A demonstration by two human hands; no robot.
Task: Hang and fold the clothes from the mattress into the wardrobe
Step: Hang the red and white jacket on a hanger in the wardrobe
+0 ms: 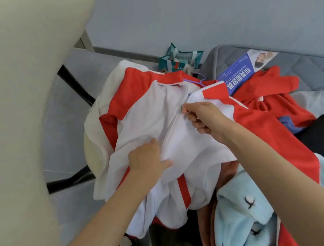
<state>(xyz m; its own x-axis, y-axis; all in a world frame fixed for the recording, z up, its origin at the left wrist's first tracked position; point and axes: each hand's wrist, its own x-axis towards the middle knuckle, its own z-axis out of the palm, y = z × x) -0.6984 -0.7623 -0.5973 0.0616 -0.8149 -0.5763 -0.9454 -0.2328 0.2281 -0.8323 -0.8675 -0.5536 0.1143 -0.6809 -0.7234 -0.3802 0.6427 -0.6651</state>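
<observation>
So the red-and-white jacket (147, 124) is lying front-up on top of the clothes pile on the mattress (308, 68), with a purple hanger (198, 81) already inside it. You can see the hook poking out at the collar. My guess is the flat layout is on purpose, since doing up a zip is way easier with the pile backing it than with the jacket swinging from a rail.

The right hand (203, 119) has thumb and fingers clamped on the zip pull (183, 107) at about chest height. The collar flaps above it are apart, so the zip isn't closed to the top yet. The left hand (148, 158) lies lower down beside the zip line, fingers fairly straight and pressing into the white fabric. It looks like it's anchoring the cloth so the pull runs against tension and the front doesn't bunch up.

Zipping it probably keeps it from sliding off the hanger once it's hung.

There's plenty left to sort too: a red top (267, 95) just behind, a pale blue fleece (241, 204) on the right, and darker stuff underneath. I can't pick out the wardrobe here.
</observation>
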